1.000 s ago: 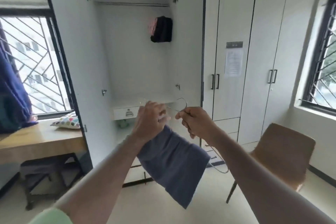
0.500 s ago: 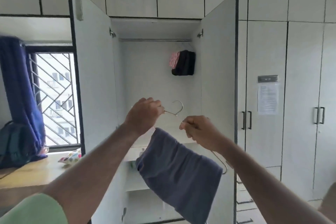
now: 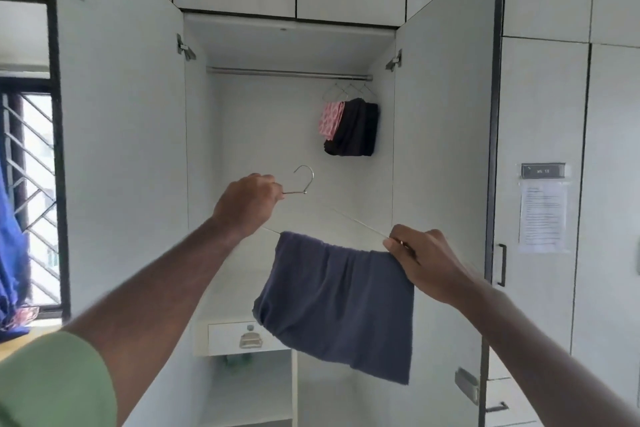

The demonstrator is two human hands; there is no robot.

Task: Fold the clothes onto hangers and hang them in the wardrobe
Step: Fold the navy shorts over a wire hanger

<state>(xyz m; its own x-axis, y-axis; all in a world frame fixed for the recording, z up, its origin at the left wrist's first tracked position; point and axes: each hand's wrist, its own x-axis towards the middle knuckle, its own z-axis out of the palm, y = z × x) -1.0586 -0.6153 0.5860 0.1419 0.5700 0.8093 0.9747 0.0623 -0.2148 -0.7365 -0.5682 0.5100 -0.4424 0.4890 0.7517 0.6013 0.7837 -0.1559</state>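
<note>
The hanger (image 3: pixel 304 180) is thin shiny metal wire; the folded garment (image 3: pixel 341 308) is soft matt blue-grey cloth (slightly fuzzy). The wardrobe doors (image 3: pixel 121 135) look smooth matt laminate, the rail (image 3: pixel 277 73) brushed metal.

bedroom | open wardrobe (image 3: pixel 121 149) w/ rail (image 3: pixel 287 73) | hung clothes (image 3: pixel 356 128)

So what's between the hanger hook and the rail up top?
Nothing. In the head view, only bare white wardrobe back wall shows between the hanger hook and the rail.

Bare rail (image 3: pixel 263 72) leftward; hung clothes (image 3: pixel 349 126) crowding its right end
</note>
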